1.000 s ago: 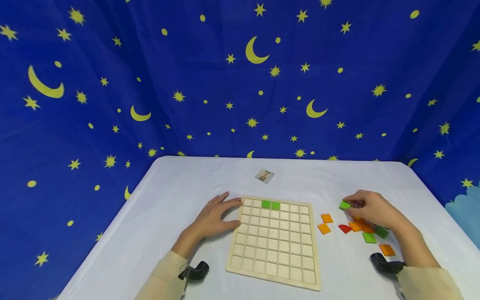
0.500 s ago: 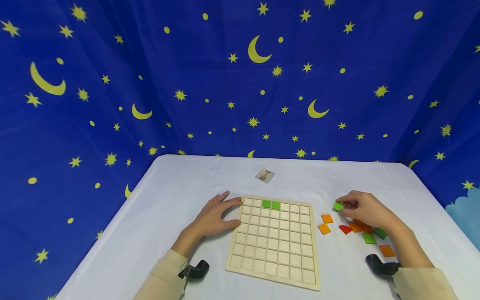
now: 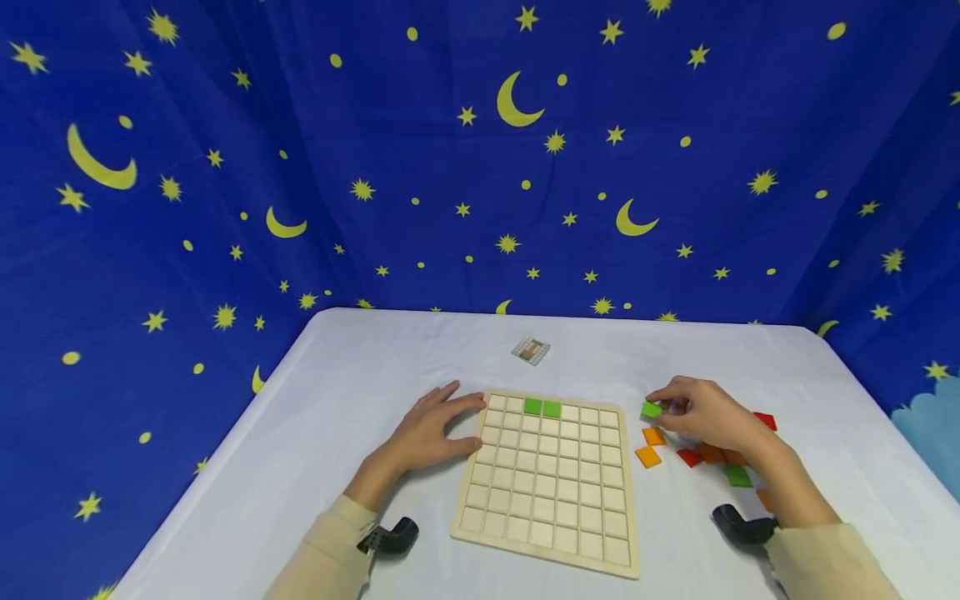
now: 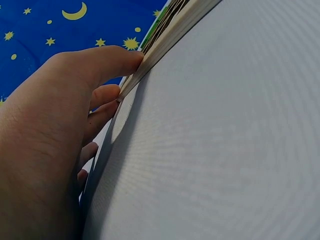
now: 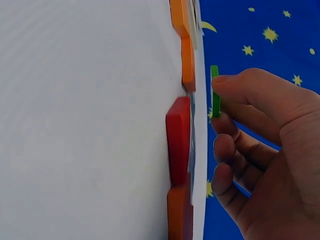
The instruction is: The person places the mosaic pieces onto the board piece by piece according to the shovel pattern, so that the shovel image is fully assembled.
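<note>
Two bright green square tiles [image 3: 542,408] sat side by side in the third and fourth squares from the left of the far row on a pale wooden gridded board [image 3: 547,557], which lay flat on the white-covered surface [image 3: 405,350]. The left hand [image 3: 424,432] was spread wide, its thumb and forefinger touching the board's left edge. To the right of the board, the right hand [image 3: 708,412] pinched a third green square tile [image 3: 651,410] between thumb and fingers, raised clear of the surface. Just nearer than that tile lay two flat orange square tiles [image 3: 648,457] close together. Beneath and beside the right forearm were a flat red piece [image 3: 690,457], more orange pieces [image 3: 712,454], a darker green tile [image 3: 738,476] and another red piece [image 3: 765,421], some partly hidden. A small printed card [image 3: 531,350] rested beyond the board, and a blue curtain [image 3: 420,125] patterned with yellow moons and stars hung behind.
</note>
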A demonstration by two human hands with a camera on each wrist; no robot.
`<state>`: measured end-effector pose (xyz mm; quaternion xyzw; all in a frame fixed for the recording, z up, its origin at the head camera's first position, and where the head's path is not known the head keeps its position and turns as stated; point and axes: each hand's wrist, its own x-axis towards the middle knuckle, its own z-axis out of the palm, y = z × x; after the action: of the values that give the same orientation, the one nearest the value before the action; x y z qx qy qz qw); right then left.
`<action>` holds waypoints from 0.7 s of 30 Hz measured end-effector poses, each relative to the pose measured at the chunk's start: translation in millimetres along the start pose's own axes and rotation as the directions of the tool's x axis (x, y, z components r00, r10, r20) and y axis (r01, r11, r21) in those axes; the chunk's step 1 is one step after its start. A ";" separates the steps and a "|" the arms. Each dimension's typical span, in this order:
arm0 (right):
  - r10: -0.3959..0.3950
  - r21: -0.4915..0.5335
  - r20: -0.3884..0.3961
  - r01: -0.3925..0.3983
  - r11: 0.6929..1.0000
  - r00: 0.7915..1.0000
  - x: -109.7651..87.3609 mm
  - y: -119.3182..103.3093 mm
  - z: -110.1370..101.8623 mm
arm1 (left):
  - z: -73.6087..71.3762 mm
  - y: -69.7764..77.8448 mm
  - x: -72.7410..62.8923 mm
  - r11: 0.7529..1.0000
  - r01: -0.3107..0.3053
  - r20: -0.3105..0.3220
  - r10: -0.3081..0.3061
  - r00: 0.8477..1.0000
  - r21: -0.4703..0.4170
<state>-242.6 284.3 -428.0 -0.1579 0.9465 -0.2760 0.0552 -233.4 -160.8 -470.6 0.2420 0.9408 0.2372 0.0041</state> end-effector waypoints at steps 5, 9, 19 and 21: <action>-0.032 -0.026 0.025 0.032 0.999 0.999 6.9 -6.0 1.0 | 0.7 -1.1 0.1 1.000 -0.011 -0.005 0.011 1.000 -0.008; -0.031 -0.033 0.031 0.032 0.999 0.999 11.0 -9.7 2.0 | -0.2 -1.8 -0.6 1.000 -0.012 -0.008 0.012 1.000 -0.006; -0.081 0.002 0.031 0.081 0.997 0.996 17.0 -16.9 8.4 | 0.4 -1.4 -0.2 1.000 -0.023 -0.011 0.023 1.000 0.002; -0.088 0.007 0.030 0.088 0.996 0.996 18.8 -19.2 10.8 | -0.5 -1.4 -0.6 1.000 -0.024 -0.012 0.024 1.000 0.004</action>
<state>-253.2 257.4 -427.1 -0.2033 0.9369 -0.2785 0.0577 -233.5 -162.4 -470.8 0.2517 0.9383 0.2370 -0.0048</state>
